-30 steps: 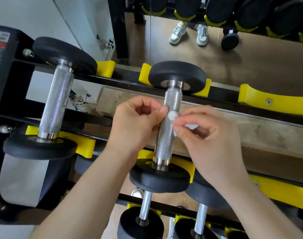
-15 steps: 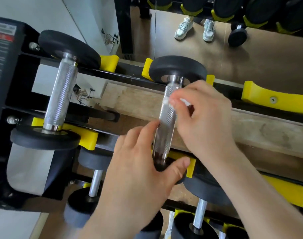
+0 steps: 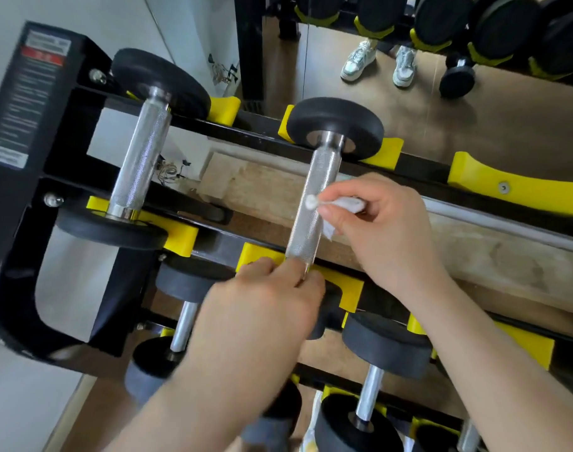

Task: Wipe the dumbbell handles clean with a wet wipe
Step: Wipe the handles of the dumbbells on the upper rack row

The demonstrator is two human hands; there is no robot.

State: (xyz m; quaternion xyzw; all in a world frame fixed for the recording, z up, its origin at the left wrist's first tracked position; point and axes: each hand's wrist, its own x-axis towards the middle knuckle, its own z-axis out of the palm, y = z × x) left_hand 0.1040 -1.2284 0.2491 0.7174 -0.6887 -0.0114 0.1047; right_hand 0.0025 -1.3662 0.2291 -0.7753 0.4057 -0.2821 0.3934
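Right hand (image 3: 386,236): thumb and forefinger pinch a bunched white wet wipe (image 3: 347,203). Its rolled tip is pressed against the right side of the knurled handle (image 3: 314,203) of the middle dumbbell (image 3: 334,125), roughly at mid-length. That dumbbell lies across the yellow cradles of the black rack (image 3: 66,132).

Left hand (image 3: 265,308): fingers are curled over the near end of the same dumbbell, where handle meets weight head, apparently steadying it. This hand is motion-blurred.

Task status, as judged from where I stand:
- Wiping of the middle handle is in progress. No wet sheen or mark shows which portions are finished.
- The neighbouring handle (image 3: 138,158) on the left has no hand or wipe on it.
- Lower-tier handles (image 3: 184,324) (image 3: 371,389) likewise have nothing on them.
- Most of the job appears to remain.
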